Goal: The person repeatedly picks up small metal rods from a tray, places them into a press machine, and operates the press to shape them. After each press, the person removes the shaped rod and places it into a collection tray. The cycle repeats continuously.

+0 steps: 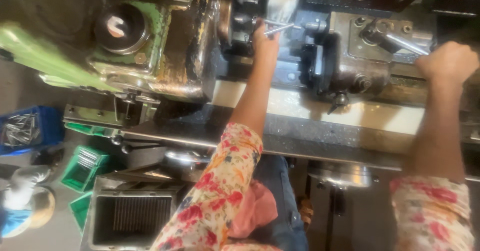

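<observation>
Left hand (265, 41) holds one rod (278, 29); right hand (448, 61) grips one lever (406, 44).

On the floor at left stand a blue bin of metal rods (22, 129), green crates (84, 167) and a grey metal box (131, 216).

Soft, slightly smeared all over, blurred most toward the edges. Strong warm light from above right, blowing out the pale cream bed strip of the lathe (350, 113). Deep shadow under the worn green metal headstock (165, 46); lower right corner murky.
</observation>
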